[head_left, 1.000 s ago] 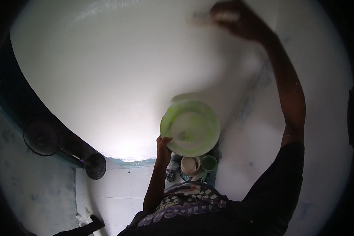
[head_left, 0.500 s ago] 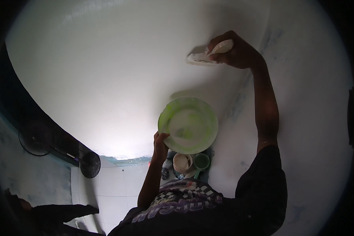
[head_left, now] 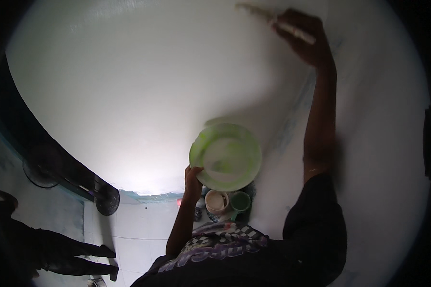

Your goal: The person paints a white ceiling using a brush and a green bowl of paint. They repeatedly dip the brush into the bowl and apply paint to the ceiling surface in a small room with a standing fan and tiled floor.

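My left hand (head_left: pixel 193 181) grips the lower left rim of a round green plate (head_left: pixel 199 146), thumb on top; whitish paste is smeared over its middle. Raised at the upper right, my right hand (head_left: pixel 307 37) is closed around a putty scraper (head_left: pixel 255 12), somewhat blurred. The blade points up and left, close to the white wall (head_left: pixel 119 100); whether it touches cannot be made out.
Below the plate stand a pale tub (head_left: pixel 217 203) and a green mug-like container (head_left: pixel 240 201). A black fan (head_left: pixel 107 200) stands at the lower left. Another person (head_left: pixel 48 246) is at the far lower left. A second wall (head_left: pixel 378 143) rises on the right.
My right hand has moved up and right with the scraper, which has turned. The plate has dropped slightly. More of the other person's legs shows.
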`<state>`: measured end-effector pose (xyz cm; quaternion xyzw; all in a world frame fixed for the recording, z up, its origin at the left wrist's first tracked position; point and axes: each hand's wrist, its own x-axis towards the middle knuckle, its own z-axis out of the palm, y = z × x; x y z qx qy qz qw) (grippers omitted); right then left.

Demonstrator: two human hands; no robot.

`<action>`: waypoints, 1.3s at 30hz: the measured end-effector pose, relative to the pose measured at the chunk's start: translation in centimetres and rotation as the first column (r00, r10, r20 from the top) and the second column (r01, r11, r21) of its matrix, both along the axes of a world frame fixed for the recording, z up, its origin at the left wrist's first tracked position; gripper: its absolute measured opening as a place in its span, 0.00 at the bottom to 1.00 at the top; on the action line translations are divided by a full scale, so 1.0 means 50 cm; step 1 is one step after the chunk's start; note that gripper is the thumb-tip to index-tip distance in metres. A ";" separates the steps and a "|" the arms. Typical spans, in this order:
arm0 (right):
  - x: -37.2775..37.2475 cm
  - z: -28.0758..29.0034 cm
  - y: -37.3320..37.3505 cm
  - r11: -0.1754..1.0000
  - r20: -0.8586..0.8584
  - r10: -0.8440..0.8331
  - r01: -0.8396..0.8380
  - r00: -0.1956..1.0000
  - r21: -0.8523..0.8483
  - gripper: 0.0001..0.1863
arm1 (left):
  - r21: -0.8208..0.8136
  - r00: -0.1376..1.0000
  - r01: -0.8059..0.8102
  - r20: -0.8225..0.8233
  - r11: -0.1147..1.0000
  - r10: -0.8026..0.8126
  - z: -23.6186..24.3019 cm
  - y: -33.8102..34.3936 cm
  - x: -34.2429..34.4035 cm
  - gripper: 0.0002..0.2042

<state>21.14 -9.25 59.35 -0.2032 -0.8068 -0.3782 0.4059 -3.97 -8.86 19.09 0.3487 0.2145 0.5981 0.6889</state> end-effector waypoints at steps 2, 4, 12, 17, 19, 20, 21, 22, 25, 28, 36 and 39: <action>-0.003 -0.062 -0.041 0.935 -0.066 -0.081 0.053 0.994 -0.349 0.07 | -0.016 0.997 0.075 -0.003 0.997 -0.075 0.007 -0.002 0.002 0.21; -0.008 -0.088 -0.060 0.798 -0.092 -0.202 0.109 0.975 -0.593 0.06 | -0.017 0.996 0.081 -0.024 0.997 -0.081 0.019 -0.012 0.004 0.22; 0.029 0.062 -0.040 0.996 -0.367 0.012 0.021 0.930 0.085 0.09 | 0.000 0.994 0.109 -0.025 0.994 -0.109 0.027 -0.008 -0.002 0.21; 0.071 0.095 -0.008 0.868 -0.271 -0.042 0.169 0.962 0.467 0.07 | -0.016 0.994 0.112 -0.015 0.994 -0.112 0.013 0.005 0.006 0.21; 0.095 0.026 0.011 0.900 -0.229 -0.161 0.238 0.960 0.366 0.08 | -0.018 0.996 0.089 -0.009 0.996 -0.089 0.006 0.007 0.004 0.22; 0.089 -0.014 0.012 0.904 -0.120 -0.176 0.209 0.977 0.372 0.07 | -0.018 0.998 0.068 0.004 0.998 -0.068 0.003 0.010 0.005 0.22; 0.095 -0.060 0.005 0.972 -0.150 -0.131 0.157 0.980 0.175 0.07 | -0.017 0.998 0.067 -0.006 0.998 -0.067 -0.005 0.016 0.017 0.21; 0.091 -0.098 0.000 0.997 -0.193 -0.080 0.076 0.978 -0.029 0.07 | -0.018 0.999 0.051 -0.020 0.999 -0.051 -0.013 0.023 0.021 0.21; 0.059 -0.144 -0.037 0.623 -0.356 -0.352 -0.067 0.866 -0.780 0.05 | -0.063 0.997 0.043 -0.068 0.997 -0.047 -0.013 0.026 0.024 0.21; 0.044 -0.137 0.033 0.925 -0.313 -0.067 -0.059 0.947 -0.375 0.06 | -0.103 0.995 -0.022 -0.102 0.994 0.012 -0.025 0.031 0.016 0.21; 0.023 -0.005 0.181 0.925 -0.158 0.200 -0.133 0.967 0.355 0.08 | -0.099 0.997 -0.032 -0.077 0.995 0.024 -0.056 0.053 0.042 0.22; 0.019 -0.122 0.236 0.995 -0.048 -0.074 0.077 0.996 0.056 0.21 | -0.119 0.993 -0.093 -0.088 0.988 0.083 -0.105 0.076 0.047 0.22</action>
